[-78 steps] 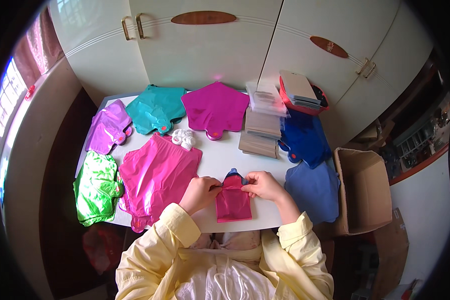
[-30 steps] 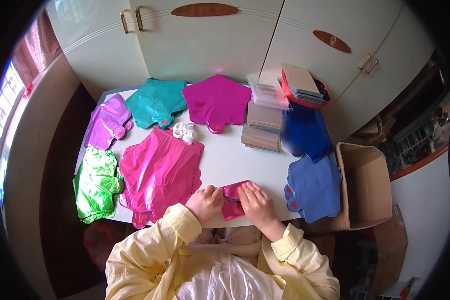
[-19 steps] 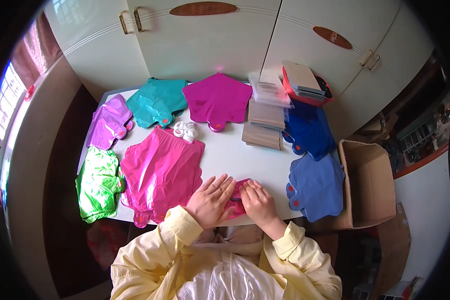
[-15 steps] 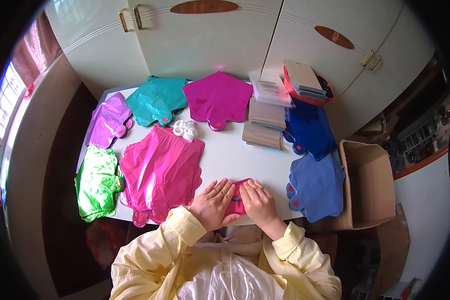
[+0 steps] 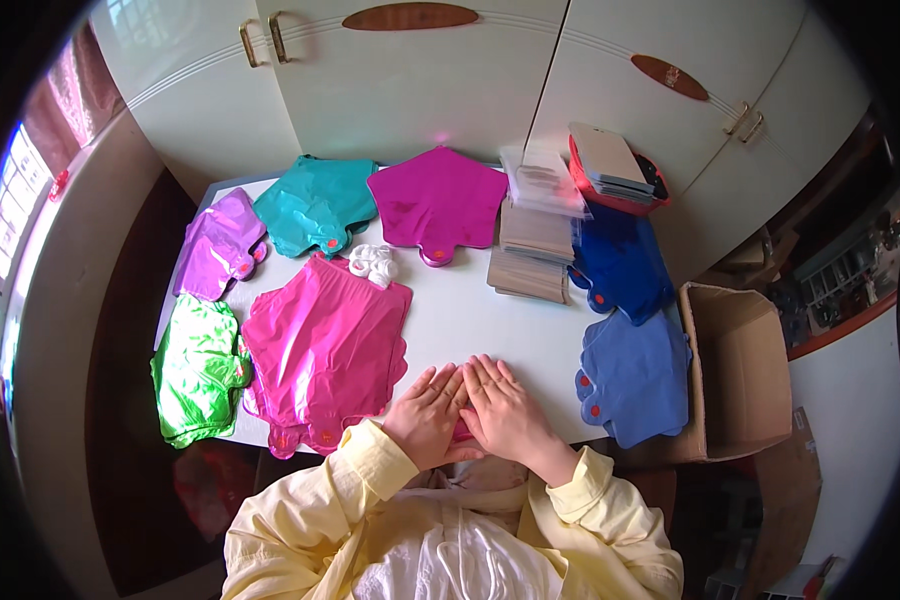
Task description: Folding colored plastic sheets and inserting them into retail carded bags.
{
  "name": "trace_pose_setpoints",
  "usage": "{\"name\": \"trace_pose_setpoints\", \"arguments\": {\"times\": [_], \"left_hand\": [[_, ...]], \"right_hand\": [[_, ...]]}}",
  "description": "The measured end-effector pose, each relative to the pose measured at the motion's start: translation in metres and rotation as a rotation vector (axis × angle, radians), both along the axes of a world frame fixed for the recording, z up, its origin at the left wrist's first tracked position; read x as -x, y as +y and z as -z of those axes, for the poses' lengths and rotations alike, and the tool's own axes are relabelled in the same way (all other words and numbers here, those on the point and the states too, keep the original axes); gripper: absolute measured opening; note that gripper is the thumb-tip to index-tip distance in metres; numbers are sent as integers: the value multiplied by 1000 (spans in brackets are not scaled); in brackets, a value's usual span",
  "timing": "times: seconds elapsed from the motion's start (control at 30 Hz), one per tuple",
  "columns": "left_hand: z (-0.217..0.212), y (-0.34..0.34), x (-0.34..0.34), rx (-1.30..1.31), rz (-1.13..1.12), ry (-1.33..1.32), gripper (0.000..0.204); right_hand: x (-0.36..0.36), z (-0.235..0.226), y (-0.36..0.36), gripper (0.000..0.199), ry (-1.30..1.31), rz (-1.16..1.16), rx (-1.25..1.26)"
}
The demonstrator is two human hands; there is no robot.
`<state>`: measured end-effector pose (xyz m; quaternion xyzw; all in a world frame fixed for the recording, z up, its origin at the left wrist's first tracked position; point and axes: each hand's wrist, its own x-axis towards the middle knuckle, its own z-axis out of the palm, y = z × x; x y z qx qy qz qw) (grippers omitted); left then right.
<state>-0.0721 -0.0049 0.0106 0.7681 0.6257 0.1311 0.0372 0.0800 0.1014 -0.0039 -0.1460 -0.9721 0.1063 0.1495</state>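
Side by side at the table's near edge, both my hands lie flat, fingers stretched forward and fingertips almost meeting. My left hand [image 5: 422, 418] and my right hand [image 5: 508, 415] press down on a small folded piece of magenta foil [image 5: 461, 431], which looks like a folded foil balloon. Most of it is hidden under my palms; only a sliver shows between them. Left of my left hand lies a stack of flat pink foil balloons [image 5: 325, 345], with a bundle of white ribbon [image 5: 374, 265] at its far corner.
Around the white table [image 5: 470, 320] lie flat foil balloons: green [image 5: 195, 370], purple [image 5: 218, 245], teal [image 5: 315, 205], magenta [image 5: 438, 200], dark blue [image 5: 625, 260] and lighter blue [image 5: 633, 375]. Card stacks [image 5: 532, 250] and a red basket [image 5: 658, 205] stand back right, a cardboard box [image 5: 740, 370] right.
My right hand has shifted left and flattened, its fingers now straight beside my left hand's. The folded magenta foil, visible before between the hands, is now mostly covered.
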Motion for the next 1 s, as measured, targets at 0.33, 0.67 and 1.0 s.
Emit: {"name": "trace_pose_setpoints", "arguments": {"times": [0.33,0.67,1.0], "left_hand": [[-1,-24,20,80,-2,7,94],[-16,-41,-4,41,52,74,89],[-9,-59,-5,38,155,108,88]], "right_hand": [[-12,-8,0,83,-75,-65,-4],[-17,-10,-7,104,-204,-42,35],[-19,-11,-6,116,-239,-40,63]]}}
